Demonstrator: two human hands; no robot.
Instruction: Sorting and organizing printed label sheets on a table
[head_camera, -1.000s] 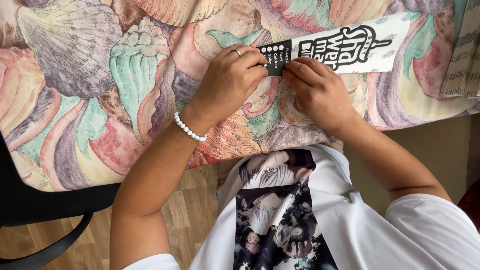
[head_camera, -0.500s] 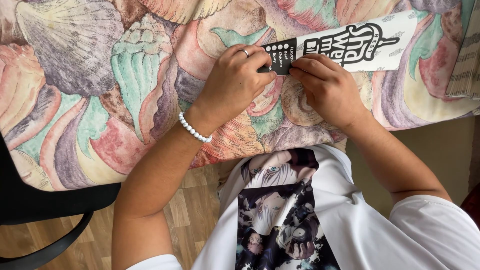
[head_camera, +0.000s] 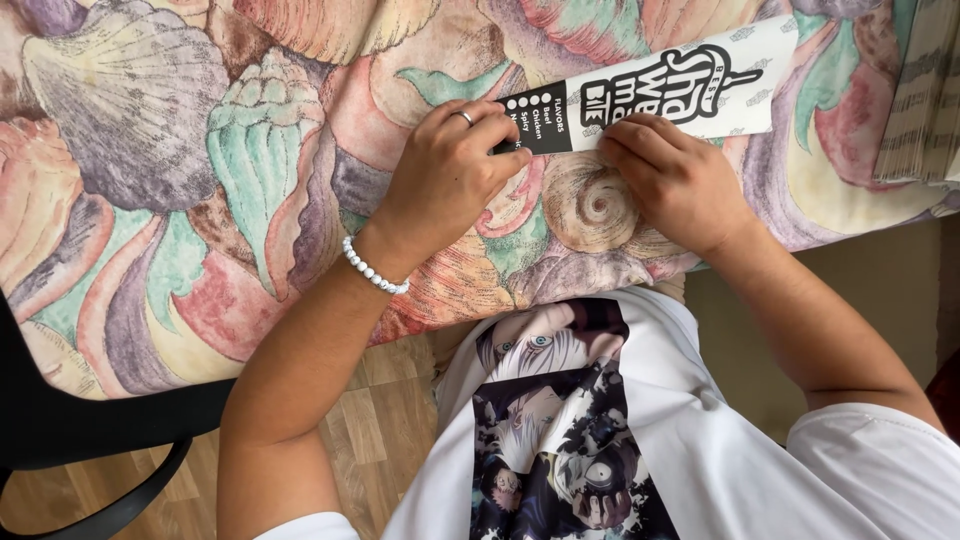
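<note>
Paper sleeve (head_camera: 690, 90) lies flat on the surface (head_camera: 250, 200), near its far edge, right of centre. Long axis runs left to right with a slight upward tilt toward the right end; the narrow dark end points left, the wider white end points right. Flat, long, thin strip. Mostly white, with bold black lettering and a black outline shape along the middle; the left end is a solid black panel with small white dots and small white print. Faint grey marks scattered over the white part.

Left hand (head_camera: 450, 175) curled, fingertips pressed on the black end of the sleeve, a ring on one finger, a white bead bracelet (head_camera: 375, 270) at the wrist. Right hand (head_camera: 675, 180) also curled, fingertips pinching the lower edge of the sleeve just right of the black panel. Both hands hold the sleeve, close together, not touching each other.

Surface is covered in a cloth printed with large seashells in pink, green and purple. A stack of like paper items (head_camera: 925, 90) sits at the right edge. Black chair (head_camera: 90, 440) lower left, over a wooden floor (head_camera: 385, 420)
</note>
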